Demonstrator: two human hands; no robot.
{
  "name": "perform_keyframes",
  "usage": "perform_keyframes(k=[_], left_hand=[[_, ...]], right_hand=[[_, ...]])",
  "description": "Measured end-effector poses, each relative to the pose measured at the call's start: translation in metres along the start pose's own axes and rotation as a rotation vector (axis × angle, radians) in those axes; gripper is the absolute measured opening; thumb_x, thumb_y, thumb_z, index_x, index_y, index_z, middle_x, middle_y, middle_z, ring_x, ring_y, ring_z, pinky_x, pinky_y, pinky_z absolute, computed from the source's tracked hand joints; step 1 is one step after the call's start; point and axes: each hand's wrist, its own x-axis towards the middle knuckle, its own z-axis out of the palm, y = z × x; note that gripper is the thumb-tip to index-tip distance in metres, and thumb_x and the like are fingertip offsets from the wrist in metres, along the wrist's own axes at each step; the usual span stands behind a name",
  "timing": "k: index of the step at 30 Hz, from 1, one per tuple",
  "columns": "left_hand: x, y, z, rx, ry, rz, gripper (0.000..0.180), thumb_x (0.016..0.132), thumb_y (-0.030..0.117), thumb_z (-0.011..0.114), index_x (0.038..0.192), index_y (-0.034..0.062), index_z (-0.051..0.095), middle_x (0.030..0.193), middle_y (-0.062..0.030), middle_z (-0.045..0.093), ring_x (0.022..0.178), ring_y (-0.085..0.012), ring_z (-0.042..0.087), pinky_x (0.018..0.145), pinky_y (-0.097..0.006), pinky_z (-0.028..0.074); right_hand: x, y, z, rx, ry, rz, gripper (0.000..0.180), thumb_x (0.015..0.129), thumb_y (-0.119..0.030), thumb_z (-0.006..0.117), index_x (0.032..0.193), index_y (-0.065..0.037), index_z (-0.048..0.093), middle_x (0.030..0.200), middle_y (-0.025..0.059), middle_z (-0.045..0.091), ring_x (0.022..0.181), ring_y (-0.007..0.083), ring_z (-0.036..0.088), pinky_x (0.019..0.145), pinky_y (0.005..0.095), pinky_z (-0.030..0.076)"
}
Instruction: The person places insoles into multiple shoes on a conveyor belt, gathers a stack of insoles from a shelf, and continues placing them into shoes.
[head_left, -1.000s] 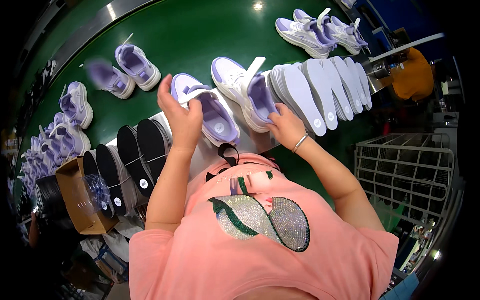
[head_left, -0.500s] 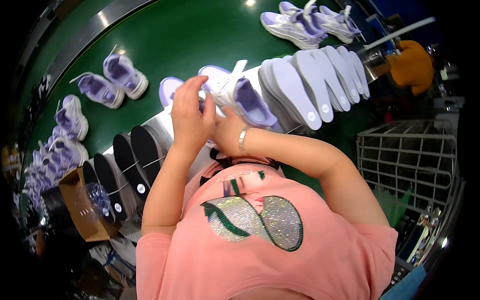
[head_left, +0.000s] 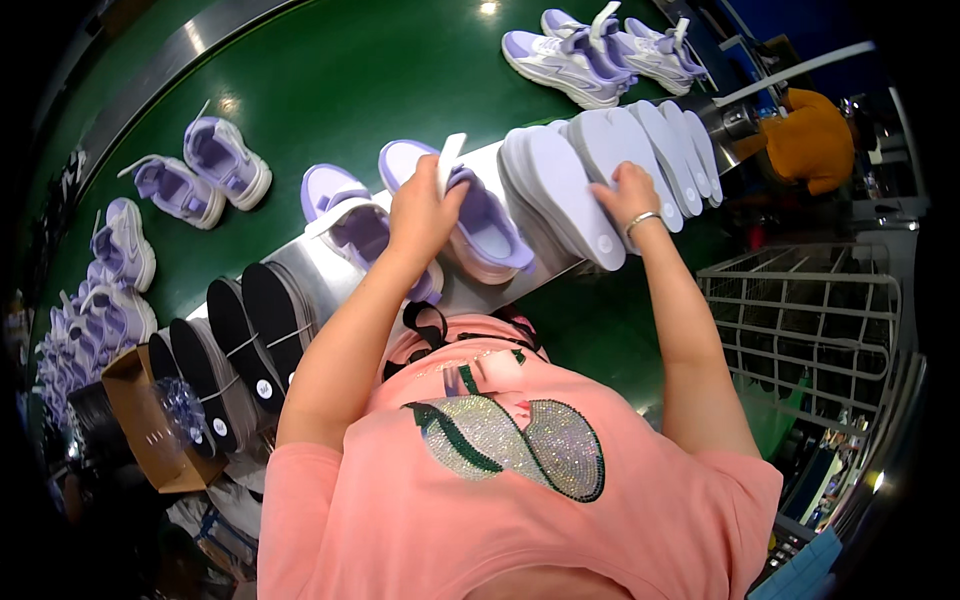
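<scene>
My left hand point(head_left: 425, 212) is closed at the white tongue of a white-and-lilac sneaker point(head_left: 492, 235), whose opening faces up. A second matching sneaker point(head_left: 357, 228) stands just to its left, partly behind my left wrist. Further right, my right hand point(head_left: 632, 196) rests over a row of pale lilac-grey insoles point(head_left: 560, 180), thumb and fingers apart. The fingertips lie against the insoles near the middle of the row; whether they grip one is hard to see.
Bundled black insoles point(head_left: 212, 370) and a cardboard box point(head_left: 130, 420) sit at the left. More sneakers stand on the green surface point(head_left: 330, 80) at far left and far right. A wire rack point(head_left: 800, 320) is at the right, and a person in orange point(head_left: 812, 140) beyond.
My hands were close together over the sneakers. The right hand has moved right to the pale insoles, while the left has shifted right and down onto the right-hand sneaker's tongue.
</scene>
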Motion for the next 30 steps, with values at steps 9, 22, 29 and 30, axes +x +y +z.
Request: perform_keyframes(k=[9,22,29,30], left_hand=[[0.016,-0.011,0.003,-0.080,-0.066,-0.180,0.033,0.072,0.028,0.053,0.080,-0.0045,0.054,0.072,-0.0224,0.058,0.070,-0.0377,0.056,0.065,-0.042,0.044],[0.001,0.006,0.011,0.134,0.004,-0.129,0.029,0.076,0.023,0.054,0.088,-0.0020,0.046,0.069,-0.0238,0.057,0.066,-0.0402,0.057,0.062,-0.046,0.045],[0.000,0.001,0.017,0.170,0.021,-0.140,0.025,0.075,0.017,0.054,0.088,-0.0013,0.043,0.066,-0.0226,0.057,0.064,-0.0385,0.057,0.059,-0.045,0.046],[0.000,0.001,0.019,0.174,0.023,-0.142,0.025,0.075,0.016,0.054,0.088,-0.0013,0.042,0.066,-0.0225,0.057,0.064,-0.0382,0.058,0.059,-0.045,0.046]], right_hand=[[0.004,0.007,-0.015,0.013,-0.030,0.074,0.045,0.064,-0.038,0.065,0.091,-0.006,0.051,0.090,0.0130,0.057,0.085,0.0274,0.055,0.073,0.0405,0.041],[-0.063,-0.120,-0.021,0.196,-0.521,-0.527,0.022,0.066,-0.023,0.058,0.067,-0.001,0.061,0.072,0.0133,0.058,0.061,0.0274,0.056,0.061,0.0314,0.046],[-0.083,-0.119,-0.013,-0.210,-0.024,-0.766,0.021,0.067,-0.025,0.056,0.073,-0.005,0.060,0.087,0.0133,0.055,0.071,0.0289,0.058,0.065,0.0401,0.046],[-0.086,-0.113,-0.026,-0.243,-0.165,-0.700,0.021,0.067,-0.024,0.057,0.072,-0.004,0.060,0.085,0.0136,0.056,0.070,0.0287,0.058,0.064,0.0395,0.047]])
